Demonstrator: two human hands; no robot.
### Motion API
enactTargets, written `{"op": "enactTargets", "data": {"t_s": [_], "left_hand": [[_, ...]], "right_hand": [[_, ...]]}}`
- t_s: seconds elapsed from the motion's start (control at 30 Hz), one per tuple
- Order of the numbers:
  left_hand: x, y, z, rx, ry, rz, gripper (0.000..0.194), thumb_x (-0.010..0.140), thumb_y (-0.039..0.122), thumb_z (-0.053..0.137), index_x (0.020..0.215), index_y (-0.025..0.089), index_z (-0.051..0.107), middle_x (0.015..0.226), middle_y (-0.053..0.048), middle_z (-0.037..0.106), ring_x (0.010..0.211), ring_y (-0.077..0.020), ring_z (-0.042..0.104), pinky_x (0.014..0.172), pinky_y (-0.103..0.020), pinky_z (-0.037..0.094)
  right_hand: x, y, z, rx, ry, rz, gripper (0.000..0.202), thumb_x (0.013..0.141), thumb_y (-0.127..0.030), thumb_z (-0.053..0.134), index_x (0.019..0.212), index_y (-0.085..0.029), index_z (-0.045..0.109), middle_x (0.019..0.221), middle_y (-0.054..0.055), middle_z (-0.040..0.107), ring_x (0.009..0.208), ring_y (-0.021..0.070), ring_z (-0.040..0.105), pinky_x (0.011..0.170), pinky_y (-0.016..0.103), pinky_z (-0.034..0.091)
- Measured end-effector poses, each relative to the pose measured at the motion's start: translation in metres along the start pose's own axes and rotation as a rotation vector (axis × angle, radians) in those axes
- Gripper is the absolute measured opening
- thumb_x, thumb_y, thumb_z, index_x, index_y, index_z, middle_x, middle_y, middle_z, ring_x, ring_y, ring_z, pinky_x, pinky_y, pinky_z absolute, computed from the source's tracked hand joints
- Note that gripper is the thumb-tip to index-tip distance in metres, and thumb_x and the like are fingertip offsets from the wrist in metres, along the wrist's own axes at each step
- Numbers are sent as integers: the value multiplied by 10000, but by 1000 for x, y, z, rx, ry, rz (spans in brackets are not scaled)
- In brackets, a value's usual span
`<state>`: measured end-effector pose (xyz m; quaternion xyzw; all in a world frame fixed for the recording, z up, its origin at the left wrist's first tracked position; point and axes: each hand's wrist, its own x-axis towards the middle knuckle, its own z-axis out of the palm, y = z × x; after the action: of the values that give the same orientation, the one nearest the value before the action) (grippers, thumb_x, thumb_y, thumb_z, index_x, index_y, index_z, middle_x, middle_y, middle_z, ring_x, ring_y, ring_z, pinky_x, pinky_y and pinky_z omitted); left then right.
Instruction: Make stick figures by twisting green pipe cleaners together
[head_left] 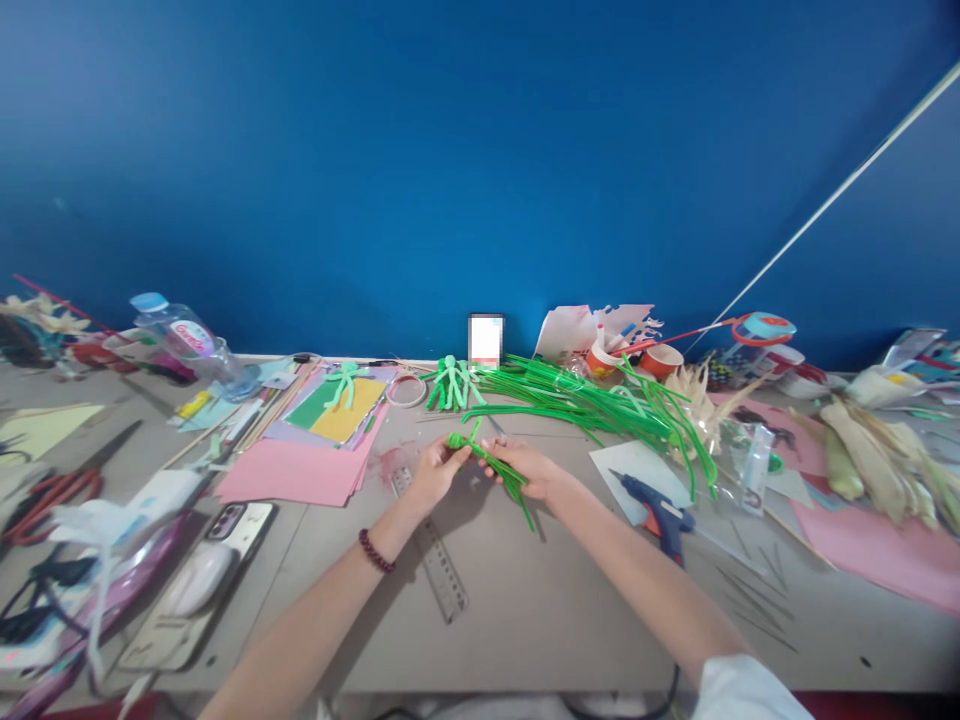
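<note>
Between my hands is a green pipe-cleaner figure [480, 448], with a knotted round end at the left and loose stems trailing down to the right. My left hand [441, 470] pinches it just below the round end. Around the stems my right hand [525, 466] is closed, near the middle of the bundle. Beyond my hands stands a finished-looking green pipe-cleaner figure [451, 382], and a big pile of green pipe cleaners [592, 395] spreads to the right. A clear ruler [442, 575] lies on the table under my left wrist.
On the right, a blue glue gun [660, 510] rests by white paper. Pink paper sheets [296, 472] and a tape roll [406, 391] lie to the left. Farther left are a phone [199, 590], scissors [71, 490] and a bottle [191, 340]. Dried husks [874, 460] lie far right.
</note>
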<state>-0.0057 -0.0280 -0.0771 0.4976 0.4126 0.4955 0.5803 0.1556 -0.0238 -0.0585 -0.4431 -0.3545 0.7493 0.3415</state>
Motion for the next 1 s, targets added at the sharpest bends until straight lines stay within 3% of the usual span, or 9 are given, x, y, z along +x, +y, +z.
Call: {"op": "enactTargets", "data": {"t_s": [0.17, 0.27, 0.4, 0.53, 0.63, 0.77, 0.9, 1.0], "left_hand": [[0, -3, -2, -165, -37, -74, 229, 663, 368, 720, 701, 154, 646, 669, -21, 651, 635, -144, 563, 646, -265, 423], [-1, 2, -1, -216, -57, -88, 243, 686, 387, 696, 713, 147, 665, 693, -34, 658, 659, -153, 572, 675, -279, 431], [-1, 6, 0, -115, 30, -71, 187, 610, 305, 764, 677, 171, 654, 640, 10, 643, 621, -133, 558, 666, -266, 429], [1, 3, 0, -120, 83, -78, 181, 589, 280, 778, 633, 164, 646, 584, 27, 615, 563, -111, 529, 605, -246, 408], [1, 0, 1, -223, 101, -125, 194, 571, 271, 791, 652, 155, 658, 630, 10, 646, 578, -106, 542, 594, -235, 410], [1, -1, 2, -378, 121, -162, 207, 539, 247, 807, 646, 150, 660, 653, -2, 661, 610, -108, 565, 584, -220, 417], [0, -2, 3, -369, 112, -155, 210, 560, 261, 802, 671, 145, 668, 676, -9, 660, 607, -101, 556, 599, -222, 431], [0, -6, 3, -314, 111, -126, 230, 582, 301, 791, 702, 148, 667, 714, -17, 661, 623, -103, 555, 622, -230, 439]], "right_hand": [[-2, -1, 3, -6, 15, -95, 335, 610, -406, 760, 678, -153, 552, 565, -33, 581, 368, 28, 411, 321, 145, 219], [2, 3, 3, -111, 91, -215, 367, 600, -465, 738, 687, -159, 555, 562, -35, 591, 354, 34, 414, 320, 156, 231], [7, 10, 1, -285, 144, -350, 317, 669, -474, 667, 719, -171, 592, 563, -26, 602, 400, 75, 476, 353, 180, 303], [5, 13, 1, -594, 290, -643, 194, 764, -378, 605, 724, -191, 636, 685, 8, 659, 629, 148, 598, 582, 259, 462], [-2, 13, 3, -897, 361, -911, 160, 838, -309, 558, 766, -200, 651, 819, 47, 692, 806, 183, 610, 751, 306, 455], [-7, 16, 4, -1239, 339, -1160, 176, 890, -237, 498, 784, -201, 633, 903, 75, 692, 877, 190, 592, 801, 324, 419], [-6, 19, 2, -1378, 304, -1247, 177, 898, -181, 469, 807, -201, 619, 951, 82, 685, 913, 189, 590, 799, 325, 408], [-5, 18, 3, -1326, 289, -1226, 192, 894, -177, 463, 773, -202, 610, 931, 81, 684, 894, 191, 587, 802, 331, 422]]}}
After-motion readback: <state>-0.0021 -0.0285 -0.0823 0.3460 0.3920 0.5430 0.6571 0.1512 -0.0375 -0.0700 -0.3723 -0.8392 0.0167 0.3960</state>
